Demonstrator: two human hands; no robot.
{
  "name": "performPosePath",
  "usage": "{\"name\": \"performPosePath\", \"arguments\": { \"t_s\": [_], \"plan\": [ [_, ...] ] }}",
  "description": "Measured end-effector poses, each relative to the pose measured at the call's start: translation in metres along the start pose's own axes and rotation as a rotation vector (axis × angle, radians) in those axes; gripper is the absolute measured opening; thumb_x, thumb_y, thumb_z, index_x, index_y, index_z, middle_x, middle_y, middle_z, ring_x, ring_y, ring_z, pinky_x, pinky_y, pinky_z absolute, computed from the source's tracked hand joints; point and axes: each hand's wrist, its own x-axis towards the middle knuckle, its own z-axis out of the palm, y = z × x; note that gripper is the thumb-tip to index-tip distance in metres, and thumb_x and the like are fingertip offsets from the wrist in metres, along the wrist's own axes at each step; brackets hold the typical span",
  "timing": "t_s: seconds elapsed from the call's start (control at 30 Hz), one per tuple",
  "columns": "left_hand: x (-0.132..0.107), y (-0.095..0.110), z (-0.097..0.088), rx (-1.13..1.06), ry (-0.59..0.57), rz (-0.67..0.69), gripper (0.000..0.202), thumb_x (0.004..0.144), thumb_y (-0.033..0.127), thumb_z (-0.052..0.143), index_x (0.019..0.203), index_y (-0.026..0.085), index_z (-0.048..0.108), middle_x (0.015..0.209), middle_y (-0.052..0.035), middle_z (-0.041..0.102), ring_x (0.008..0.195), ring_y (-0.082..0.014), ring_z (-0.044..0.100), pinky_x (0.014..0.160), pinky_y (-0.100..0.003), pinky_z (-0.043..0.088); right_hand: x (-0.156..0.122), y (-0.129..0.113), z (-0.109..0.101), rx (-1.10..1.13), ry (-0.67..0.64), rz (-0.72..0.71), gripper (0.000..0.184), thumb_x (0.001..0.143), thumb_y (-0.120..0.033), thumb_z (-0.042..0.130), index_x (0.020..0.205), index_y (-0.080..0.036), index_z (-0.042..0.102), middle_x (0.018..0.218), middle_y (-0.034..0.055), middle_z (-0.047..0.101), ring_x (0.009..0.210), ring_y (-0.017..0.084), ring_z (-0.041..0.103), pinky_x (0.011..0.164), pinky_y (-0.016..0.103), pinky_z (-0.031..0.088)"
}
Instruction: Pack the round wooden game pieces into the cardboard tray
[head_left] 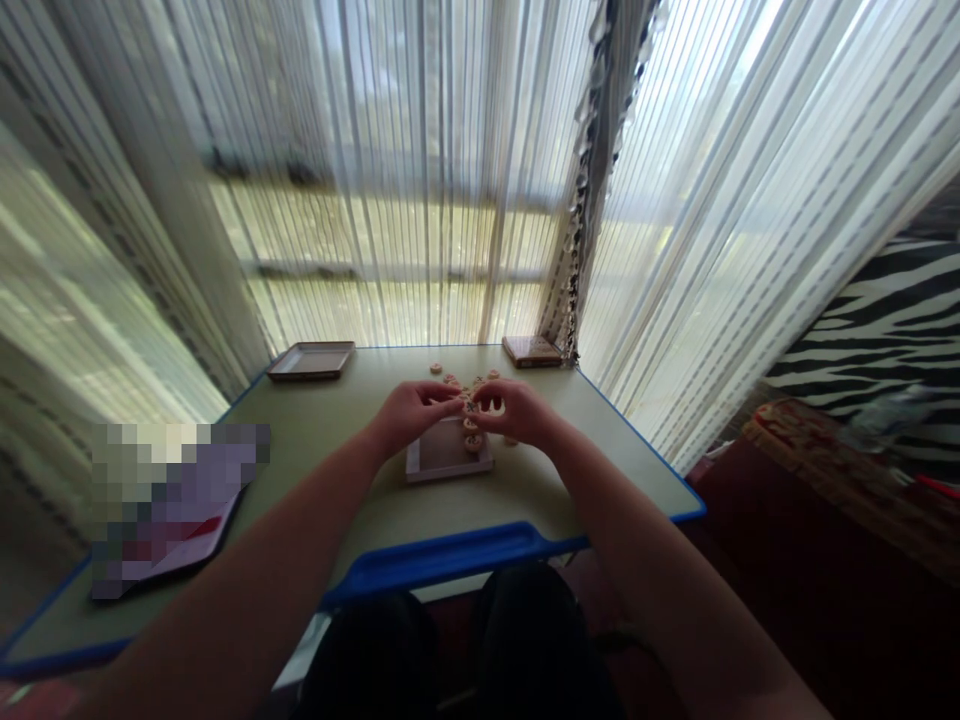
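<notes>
Both hands meet over the far edge of a shallow square tray (439, 462) in the middle of a beige table (330, 440). My left hand (411, 412) has its fingers curled and pinched toward the centre. My right hand (516, 410) is curled too, fingertips against the left ones. Between the fingertips sits a small round wooden disc (469, 406); which hand grips it is hard to tell. Several more wooden discs (472, 440) lie in the tray's right side, and others (450, 376) are scattered on the table just beyond the hands.
A flat square lid or tray (311, 360) lies at the far left of the table, and a brown box (531, 350) at the far right by the curtains. A blurred flat item (169, 520) covers the near left. The table has a blue rim (450, 560).
</notes>
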Motion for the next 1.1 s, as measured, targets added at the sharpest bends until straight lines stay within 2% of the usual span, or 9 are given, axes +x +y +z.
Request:
{"name": "performPosePath", "arguments": {
  "t_s": [0.2,0.37,0.53,0.73,1.1],
  "plan": [
    [-0.001,-0.001,0.002,0.31,-0.159,0.133,0.036,0.063,0.042,0.065,0.084,0.014,0.071,0.068,-0.004,0.066,0.056,-0.0107,0.049,0.052,-0.022,0.037,-0.006,-0.002,-0.016,-0.005,-0.24,0.126,0.029,0.066,-0.04,0.064,0.077,-0.013,0.065,0.068,0.0012,0.062,0.057,0.008,0.048,0.053,0.019,0.032],
    [-0.002,-0.006,0.004,0.394,-0.228,0.179,0.029,0.065,0.039,0.063,0.076,0.014,0.071,0.053,0.0005,0.055,0.051,-0.0085,0.042,0.049,-0.02,0.032,-0.008,-0.004,-0.016,-0.062,-0.369,0.163,0.032,0.063,-0.044,0.065,0.075,-0.014,0.066,0.065,-0.0005,0.061,0.058,0.008,0.048,0.052,0.02,0.03],
    [-0.001,-0.009,0.005,0.367,-0.318,0.151,0.034,0.063,0.043,0.064,0.077,0.013,0.071,0.051,0.0014,0.053,0.049,-0.0077,0.04,0.046,-0.02,0.028,-0.008,-0.005,-0.014,-0.13,-0.383,0.133,0.032,0.063,-0.046,0.064,0.074,-0.015,0.067,0.06,-0.0019,0.059,0.053,0.007,0.045,0.05,0.02,0.027],
    [-0.003,-0.005,0.007,0.417,-0.348,0.109,0.032,0.064,0.042,0.063,0.077,0.014,0.072,0.058,-0.0007,0.062,0.053,-0.0095,0.047,0.05,-0.02,0.032,-0.007,-0.005,-0.009,-0.161,-0.383,0.135,0.03,0.063,-0.044,0.065,0.076,-0.017,0.067,0.064,-0.0013,0.061,0.055,0.007,0.047,0.05,0.019,0.028],
    [-0.004,-0.008,0.007,0.495,-0.426,0.085,0.032,0.068,0.043,0.058,0.075,0.015,0.072,0.059,-0.0009,0.063,0.053,-0.0101,0.05,0.051,-0.02,0.034,-0.008,-0.004,-0.01,-0.167,-0.386,0.115,0.03,0.065,-0.043,0.065,0.079,-0.017,0.065,0.071,-0.0001,0.062,0.061,0.009,0.049,0.053,0.019,0.032]
  ]
}}
